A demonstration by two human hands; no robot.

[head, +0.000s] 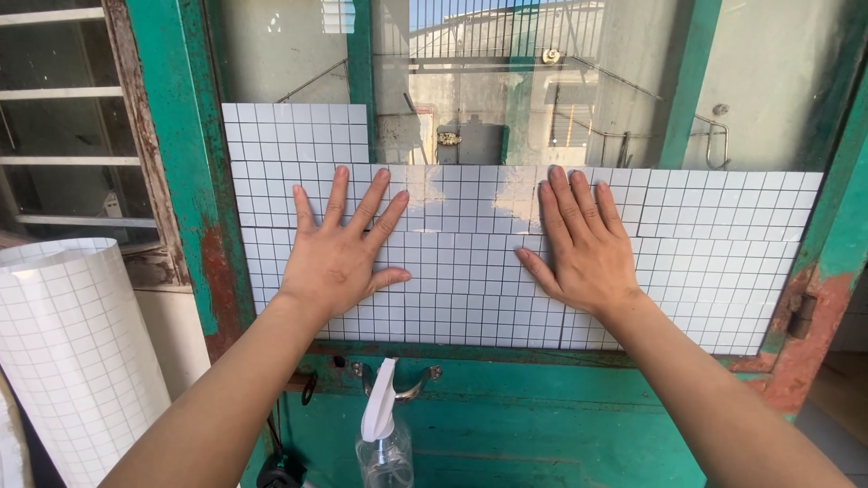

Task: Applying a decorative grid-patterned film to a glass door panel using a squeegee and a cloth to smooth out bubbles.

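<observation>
My left hand (336,256) and right hand (583,248) lie open, palms flat on the white grid film (470,262) at mid-frame, pinning it against the green door's glass (470,72); a spray bottle (384,447) hangs below.

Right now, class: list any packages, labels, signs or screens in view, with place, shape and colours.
No packages, labels, signs or screens.
White grid-lined film sheet: flat on the green door's glass, under both hands.
White grid-lined roll: lower left, cylinder.
Clear spray bottle: bottom centre, white trigger.
</observation>
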